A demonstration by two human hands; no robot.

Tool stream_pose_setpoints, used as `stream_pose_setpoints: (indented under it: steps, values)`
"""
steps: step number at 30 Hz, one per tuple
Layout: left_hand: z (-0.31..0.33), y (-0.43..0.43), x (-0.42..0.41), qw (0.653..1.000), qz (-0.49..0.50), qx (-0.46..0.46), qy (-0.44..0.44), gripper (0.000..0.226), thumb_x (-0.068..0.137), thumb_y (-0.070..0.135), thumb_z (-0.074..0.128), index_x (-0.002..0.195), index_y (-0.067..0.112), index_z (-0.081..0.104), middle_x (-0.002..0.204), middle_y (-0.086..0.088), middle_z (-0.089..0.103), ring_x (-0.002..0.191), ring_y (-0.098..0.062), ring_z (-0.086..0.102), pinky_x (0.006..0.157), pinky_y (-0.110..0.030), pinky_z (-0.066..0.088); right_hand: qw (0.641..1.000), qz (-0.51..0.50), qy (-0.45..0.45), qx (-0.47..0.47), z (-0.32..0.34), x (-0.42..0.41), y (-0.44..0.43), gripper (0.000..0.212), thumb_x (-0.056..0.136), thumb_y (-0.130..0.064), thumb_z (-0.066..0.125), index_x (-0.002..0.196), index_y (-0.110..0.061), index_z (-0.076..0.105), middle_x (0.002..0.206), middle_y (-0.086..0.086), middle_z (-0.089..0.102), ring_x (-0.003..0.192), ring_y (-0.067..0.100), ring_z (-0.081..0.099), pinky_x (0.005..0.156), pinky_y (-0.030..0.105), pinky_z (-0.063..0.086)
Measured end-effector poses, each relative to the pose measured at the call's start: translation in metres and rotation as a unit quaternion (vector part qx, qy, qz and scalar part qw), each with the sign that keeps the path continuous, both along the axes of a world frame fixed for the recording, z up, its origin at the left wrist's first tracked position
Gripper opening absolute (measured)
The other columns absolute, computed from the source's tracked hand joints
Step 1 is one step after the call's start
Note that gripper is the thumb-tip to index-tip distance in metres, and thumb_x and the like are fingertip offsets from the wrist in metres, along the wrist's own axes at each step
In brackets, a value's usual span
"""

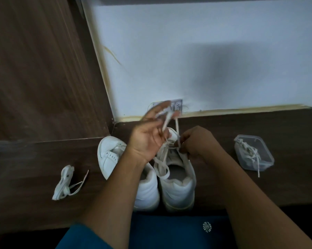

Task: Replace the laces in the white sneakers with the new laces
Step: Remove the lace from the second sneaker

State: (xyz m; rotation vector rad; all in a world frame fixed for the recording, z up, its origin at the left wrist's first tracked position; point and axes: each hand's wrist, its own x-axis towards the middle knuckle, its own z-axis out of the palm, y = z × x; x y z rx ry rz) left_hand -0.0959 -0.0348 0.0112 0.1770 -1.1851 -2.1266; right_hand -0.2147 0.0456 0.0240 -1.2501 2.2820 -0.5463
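In the head view, two white sneakers stand side by side on a dark wooden desk (34,168), toes pointing to the wall (205,51) and heels towards the person. The left sneaker (112,157) is partly hidden by the left forearm. The right sneaker (178,180) lies under both hands, its opening in plain sight.

The left hand (148,139) is raised above the toe of the right sneaker, palm turned to the camera. Its fingers are blurred, but they seem to pinch the upper end of the lace (163,168) near the fingertips. From there the lace runs down to the eyelets of the right sneaker, and a slack loop of it lies over the tongue and across the opening.

The right hand (196,142) sits low, just to the right of the eyelets and touching the shoe. Its fingers are curled, and thumb and forefinger nip the lace where it meets the upper rows.

A bundle of laces (63,184) lies on the desk well to the left of the sneakers, apart from both hands. To the right, a clear plastic container (266,159) holds a second lace (250,151), one end trailing over the near rim. A wooden panel (34,69) rises at the left. Blue clothing (169,234) shows at the bottom edge.
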Motion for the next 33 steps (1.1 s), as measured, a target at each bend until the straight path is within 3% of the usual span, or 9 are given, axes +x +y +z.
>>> stream_pose_setpoints:
  steps: [4, 7, 12, 16, 20, 26, 29, 31, 33]
  values:
    - [0.006, -0.007, 0.012, 0.987, 0.029, 0.124, 0.1, 0.031, 0.046, 0.018, 0.074, 0.075, 0.012, 0.072, 0.068, -0.007, 0.064, 0.055, -0.014, 0.055, 0.059, -0.022, 0.049, 0.999, -0.001, -0.031, -0.008, -0.001, 0.0, -0.001, 0.014, 0.083, -0.015, 0.07, 0.096, -0.02, 0.073, 0.091, 0.008, 0.073, 0.083, 0.024, 0.071, 0.081, 0.037, 0.058]
    - [0.017, 0.002, 0.009, 0.99, 0.06, -0.054, -0.117, 0.023, 0.064, 0.011, 0.064, 0.088, 0.01, 0.066, 0.077, -0.011, 0.069, 0.041, -0.012, 0.05, 0.044, -0.017, 0.041, 0.999, 0.003, 0.039, -0.033, -0.006, 0.002, -0.003, 0.013, 0.083, -0.024, 0.071, 0.092, -0.016, 0.075, 0.089, 0.007, 0.071, 0.079, 0.024, 0.068, 0.077, 0.035, 0.057]
    - [-0.007, -0.004, -0.001, 0.838, 0.105, -0.347, -0.408, 0.04, 0.076, -0.002, 0.067, 0.104, 0.024, 0.055, 0.085, -0.001, 0.057, 0.07, -0.012, 0.054, 0.064, -0.026, 0.046, 0.981, -0.028, 0.036, -0.191, -0.011, 0.002, -0.007, 0.025, 0.08, -0.017, 0.068, 0.058, -0.024, 0.062, 0.066, -0.007, 0.059, 0.065, 0.014, 0.058, 0.056, 0.02, 0.04]
    - [-0.021, -0.01, -0.003, 0.849, 0.088, -0.367, -0.371, 0.017, 0.071, 0.014, 0.075, 0.069, 0.029, 0.066, 0.074, 0.006, 0.065, 0.068, -0.01, 0.059, 0.069, -0.034, 0.049, 0.941, -0.049, -0.04, -0.333, -0.004, 0.004, -0.007, 0.02, 0.08, -0.016, 0.071, 0.062, -0.011, 0.064, 0.056, -0.008, 0.053, 0.053, 0.004, 0.047, 0.052, 0.014, 0.034]
    - [-0.026, -0.009, -0.01, 0.853, 0.132, -0.348, -0.367, 0.029, 0.081, 0.007, 0.07, 0.059, 0.026, 0.063, 0.064, 0.007, 0.063, 0.063, -0.011, 0.057, 0.072, -0.032, 0.049, 0.948, -0.026, -0.052, -0.313, -0.003, 0.004, -0.005, 0.016, 0.08, -0.02, 0.071, 0.072, -0.008, 0.067, 0.061, 0.001, 0.059, 0.052, 0.004, 0.046, 0.055, 0.02, 0.039]
    - [0.001, 0.001, -0.01, 0.959, 0.191, -0.063, -0.202, 0.029, 0.097, 0.003, 0.043, 0.07, 0.009, 0.054, 0.058, 0.0, 0.059, 0.061, -0.015, 0.056, 0.069, -0.03, 0.048, 0.992, 0.059, 0.003, -0.111, -0.002, 0.003, 0.001, 0.019, 0.072, -0.01, 0.072, 0.091, -0.015, 0.069, 0.095, 0.004, 0.067, 0.085, 0.017, 0.064, 0.078, 0.031, 0.054]
    - [0.019, 0.0, -0.001, 0.982, 0.168, 0.066, -0.051, 0.03, 0.1, 0.004, 0.035, 0.072, 0.01, 0.047, 0.063, -0.002, 0.049, 0.04, -0.008, 0.041, 0.045, -0.021, 0.043, 0.993, 0.04, 0.003, -0.11, -0.001, 0.001, 0.002, 0.015, 0.074, -0.009, 0.07, 0.08, -0.021, 0.063, 0.097, 0.002, 0.065, 0.089, 0.02, 0.065, 0.083, 0.038, 0.055]
    - [0.024, -0.002, 0.006, 0.977, 0.195, 0.033, -0.079, 0.03, 0.099, 0.007, 0.037, 0.071, 0.013, 0.046, 0.064, -0.001, 0.043, 0.035, -0.004, 0.028, 0.036, -0.013, 0.024, 0.994, 0.043, 0.018, -0.094, -0.001, 0.001, 0.002, 0.02, 0.075, -0.011, 0.069, 0.07, -0.026, 0.056, 0.092, -0.001, 0.062, 0.089, 0.021, 0.065, 0.083, 0.04, 0.055]
    - [0.02, -0.002, 0.008, 0.931, 0.233, -0.155, -0.234, 0.025, 0.096, 0.012, 0.048, 0.071, 0.016, 0.05, 0.06, 0.001, 0.045, 0.036, -0.003, 0.03, 0.035, -0.014, 0.021, 0.995, 0.033, 0.032, -0.094, -0.002, 0.001, 0.0, 0.021, 0.075, -0.009, 0.066, 0.068, -0.026, 0.054, 0.088, -0.002, 0.062, 0.088, 0.022, 0.065, 0.082, 0.039, 0.055]
